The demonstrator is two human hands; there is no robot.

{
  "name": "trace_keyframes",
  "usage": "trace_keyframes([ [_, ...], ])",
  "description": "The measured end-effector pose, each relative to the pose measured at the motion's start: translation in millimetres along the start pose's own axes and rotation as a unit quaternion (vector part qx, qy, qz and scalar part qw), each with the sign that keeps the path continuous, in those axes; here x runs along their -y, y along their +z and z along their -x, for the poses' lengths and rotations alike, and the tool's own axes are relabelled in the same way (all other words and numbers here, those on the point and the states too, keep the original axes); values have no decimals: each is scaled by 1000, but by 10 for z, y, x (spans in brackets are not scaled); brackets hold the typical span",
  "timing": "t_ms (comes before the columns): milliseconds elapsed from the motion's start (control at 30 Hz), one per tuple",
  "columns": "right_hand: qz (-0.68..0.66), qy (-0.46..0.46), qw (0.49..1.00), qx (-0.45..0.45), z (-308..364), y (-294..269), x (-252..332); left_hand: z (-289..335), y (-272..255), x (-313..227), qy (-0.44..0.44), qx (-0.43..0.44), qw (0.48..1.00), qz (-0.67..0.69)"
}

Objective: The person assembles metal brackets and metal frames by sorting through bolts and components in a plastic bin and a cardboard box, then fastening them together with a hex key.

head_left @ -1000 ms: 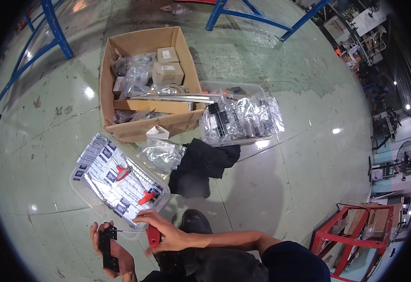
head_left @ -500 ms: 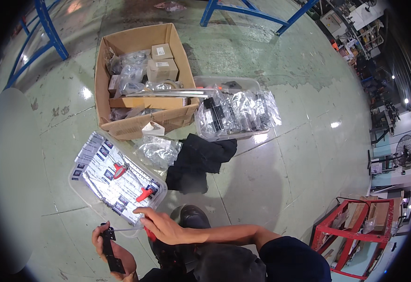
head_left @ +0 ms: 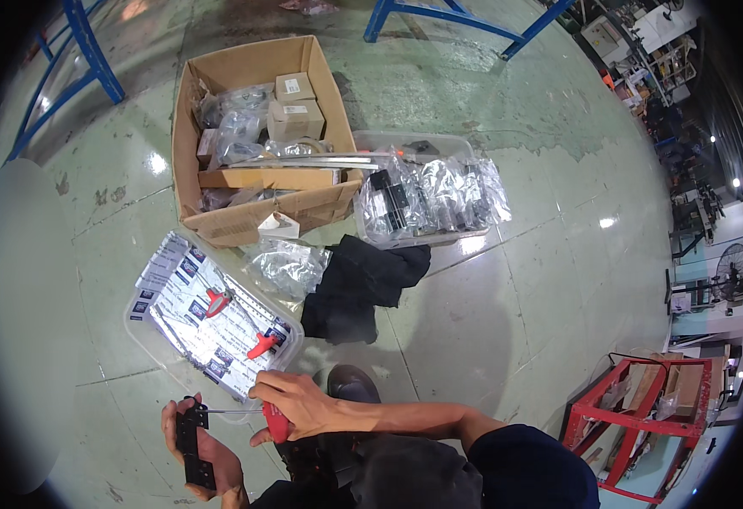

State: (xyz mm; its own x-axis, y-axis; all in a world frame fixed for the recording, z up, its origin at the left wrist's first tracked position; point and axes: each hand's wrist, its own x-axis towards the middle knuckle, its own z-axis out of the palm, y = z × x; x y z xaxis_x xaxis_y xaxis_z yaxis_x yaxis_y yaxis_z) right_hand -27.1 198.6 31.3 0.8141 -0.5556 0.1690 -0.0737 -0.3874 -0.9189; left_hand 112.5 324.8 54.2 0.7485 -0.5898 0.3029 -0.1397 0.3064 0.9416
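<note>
My left hand is closed around a black bracket-like part with small holes, held upright at the lower left. My right hand grips the red handle of a T-handle hex key. Its thin steel shaft runs left to the upper end of the black part; whether the tip sits in a screw is too small to tell. Just beyond my hands is a clear plastic bin topped with a silvery printed sheet. Two more red-handled tools, one by the middle and one nearer, lie on that sheet.
An open cardboard box with bagged parts and small cartons stands beyond the bin. Right of it, another clear bin holds bagged black parts. Black cloth and a clear plastic bag lie between. A red rack stands at the right.
My right hand has turned at the tool, so its red handle now shows more fully. The black part in my left hand has shifted and tilted slightly.
</note>
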Motion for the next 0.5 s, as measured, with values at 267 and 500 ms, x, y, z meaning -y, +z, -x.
trace_keyframes([
  [267,-576,518,586,237,24,81,59,102,-283,127,-12,1,990,-139],
  [500,33,-79,995,-58,-107,-123,88,-16,88,96,32,-33,999,29],
])
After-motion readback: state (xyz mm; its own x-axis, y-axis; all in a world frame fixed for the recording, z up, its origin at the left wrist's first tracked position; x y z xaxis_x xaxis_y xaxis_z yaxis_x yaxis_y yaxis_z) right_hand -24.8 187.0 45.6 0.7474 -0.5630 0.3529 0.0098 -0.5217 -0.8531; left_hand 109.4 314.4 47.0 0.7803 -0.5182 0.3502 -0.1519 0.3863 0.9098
